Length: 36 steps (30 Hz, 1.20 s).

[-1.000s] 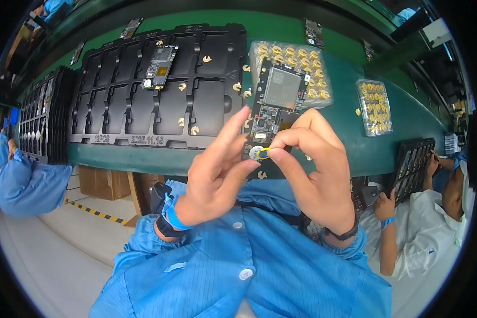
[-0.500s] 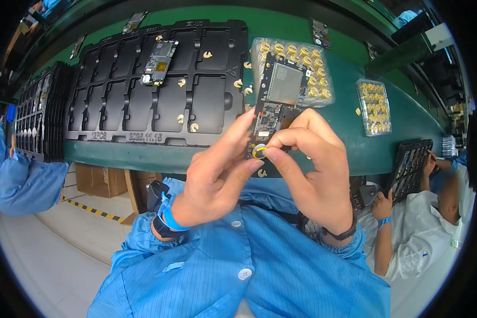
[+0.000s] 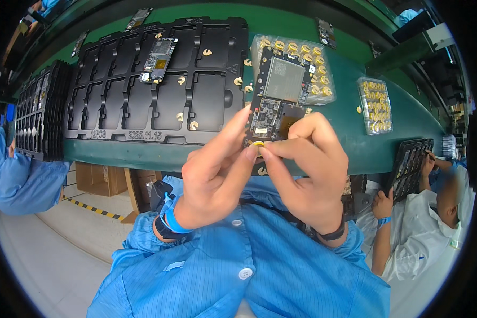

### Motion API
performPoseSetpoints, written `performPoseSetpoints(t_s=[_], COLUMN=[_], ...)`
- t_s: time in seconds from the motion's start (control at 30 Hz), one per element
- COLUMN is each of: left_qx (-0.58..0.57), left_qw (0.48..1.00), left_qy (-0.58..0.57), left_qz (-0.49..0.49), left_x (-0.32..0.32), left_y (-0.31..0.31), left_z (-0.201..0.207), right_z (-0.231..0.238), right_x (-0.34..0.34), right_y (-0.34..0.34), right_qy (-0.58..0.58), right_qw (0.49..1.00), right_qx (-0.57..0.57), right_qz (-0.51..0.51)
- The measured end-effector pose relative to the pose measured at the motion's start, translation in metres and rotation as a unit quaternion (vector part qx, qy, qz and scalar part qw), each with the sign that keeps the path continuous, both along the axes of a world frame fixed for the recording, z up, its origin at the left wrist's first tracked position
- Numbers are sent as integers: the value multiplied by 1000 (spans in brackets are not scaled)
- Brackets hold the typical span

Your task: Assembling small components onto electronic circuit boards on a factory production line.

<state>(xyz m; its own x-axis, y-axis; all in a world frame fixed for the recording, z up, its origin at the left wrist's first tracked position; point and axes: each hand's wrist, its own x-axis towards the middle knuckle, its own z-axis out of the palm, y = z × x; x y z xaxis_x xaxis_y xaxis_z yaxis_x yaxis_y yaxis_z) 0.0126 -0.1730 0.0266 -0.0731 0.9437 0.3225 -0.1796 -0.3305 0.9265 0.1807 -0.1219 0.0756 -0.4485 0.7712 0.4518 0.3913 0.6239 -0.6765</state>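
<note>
A black circuit board (image 3: 266,119) with a large silver metal shield is held up in front of me over the table's near edge. My left hand (image 3: 214,172) grips it along its left side, fingers partly behind it. At the board's lower end sits a small coin cell (image 3: 258,143) with a yellow rim, mostly covered by fingertips. The left thumb tip presses against this cell. My right hand (image 3: 315,161) pinches at the same cell with thumb and forefinger, its other fingers curled beside the board. Whether the cell is fixed to the board is hidden.
A black compartment tray (image 3: 111,114) lies left on the green table (image 3: 344,143), with another circuit board (image 3: 159,59) and loose cream-coloured pieces on it. Clear trays of yellow-rimmed cells (image 3: 326,90) (image 3: 375,106) stand behind and right. Stacked trays (image 3: 40,111) stand far left. Co-workers sit at both sides.
My left thumb has moved up onto the coin cell, beside the right thumb. The board has shifted slightly, and the cell's yellow rim is now more covered by fingertips.
</note>
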Motion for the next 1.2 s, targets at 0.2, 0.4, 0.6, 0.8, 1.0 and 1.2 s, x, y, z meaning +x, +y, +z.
performPoseSetpoints(t_s=[0.2,0.4,0.6,0.8,1.0,1.2], left_qx=[-8,-38,-62,-75,-115,-152], left_qw=[999,990,982,983,969,951], left_qy=[-35,-112,-163,-166,-216,-268], left_qz=[-20,-73,-74,-32,22,22], left_x=[0,-5,0,9,23,8], left_y=[1,0,-6,-8,-8,-6], left_z=[0,3,8,13,20,-6], right_z=[-13,-15,-16,-17,-18,-25], right_x=[-4,0,-2,-4,-1,-1], right_y=[-3,-7,-6,-4,-4,-2], right_qy=[44,36,35,38,32,0], right_qw=[996,996,994,993,991,997], right_qx=[69,73,104,112,127,75], right_qz=[-22,-24,-25,-28,-41,8])
